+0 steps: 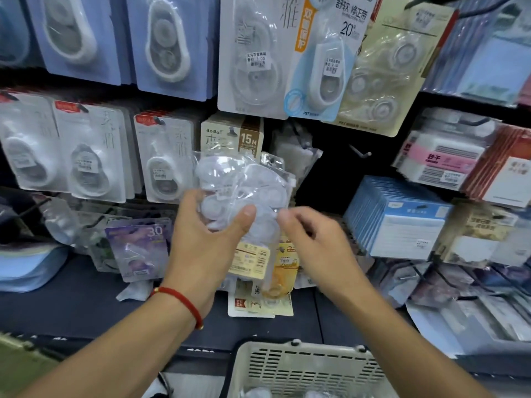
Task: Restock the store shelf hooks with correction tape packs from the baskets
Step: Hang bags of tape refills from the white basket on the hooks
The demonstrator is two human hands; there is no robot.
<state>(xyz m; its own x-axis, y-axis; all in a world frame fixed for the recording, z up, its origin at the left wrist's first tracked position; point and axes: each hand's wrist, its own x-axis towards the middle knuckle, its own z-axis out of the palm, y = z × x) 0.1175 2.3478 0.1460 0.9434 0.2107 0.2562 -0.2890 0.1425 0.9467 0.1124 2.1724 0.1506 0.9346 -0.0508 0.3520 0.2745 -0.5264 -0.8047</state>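
Holding a bunch of clear-bagged correction tape packs (244, 191) upright in front of the shelf, left hand (207, 239) wrapped around the lower part, thumb pressed across the front and fingers curled behind. Wearing a red string bracelet (184, 303) at the left wrist. Hovering just beside the bundle's right edge, right hand (310, 242) blurred, fingertips drawn loosely together near the plastic; cannot tell whether actually pinching it. Sitting level with the middle row of hanging goods, the bundle overlaps a beige "15M" card (232, 136) behind it and hangs above a yellow pack (283, 271) lower down. Showing to the right of the bundle, a bare metal hook (359, 152) against the dark back panel. Hanging to the left, white tape dispensers on grey cards (94, 156). Standing at the bottom edge, a pale slotted basket (304, 366) with a few clear-wrapped items inside.
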